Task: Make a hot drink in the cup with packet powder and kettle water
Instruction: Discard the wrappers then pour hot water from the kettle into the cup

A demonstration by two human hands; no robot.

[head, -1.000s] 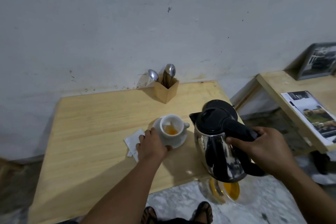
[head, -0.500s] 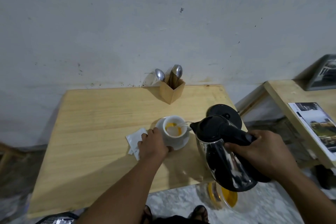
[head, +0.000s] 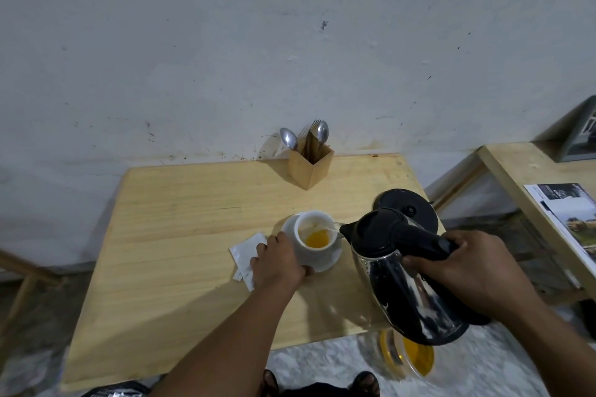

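A white cup (head: pixel 314 250) stands on a white saucer (head: pixel 329 263) on the wooden table (head: pixel 180 235). Orange liquid lies in its bottom. My left hand (head: pixel 279 263) grips the saucer's near left edge. My right hand (head: pixel 464 271) holds the black handle of a steel kettle (head: pixel 403 277), tilted left with its spout at the cup's right rim. A thin stream of water runs from the spout into the cup. A torn white packet (head: pixel 246 255) lies flat left of the saucer, partly under my left hand.
The round black kettle base (head: pixel 416 208) sits behind the kettle by the table's right edge. A wooden holder (head: pixel 309 164) with spoons and a fork stands at the wall. A second table (head: pixel 529 177) with a magazine (head: pixel 571 219) is on the right. A yellow-lidded jar (head: pixel 406 354) sits on the floor.
The kettle has swung left and tipped further, bringing its spout to the cup's rim, and water now flows in. My left hand has stayed on the saucer.
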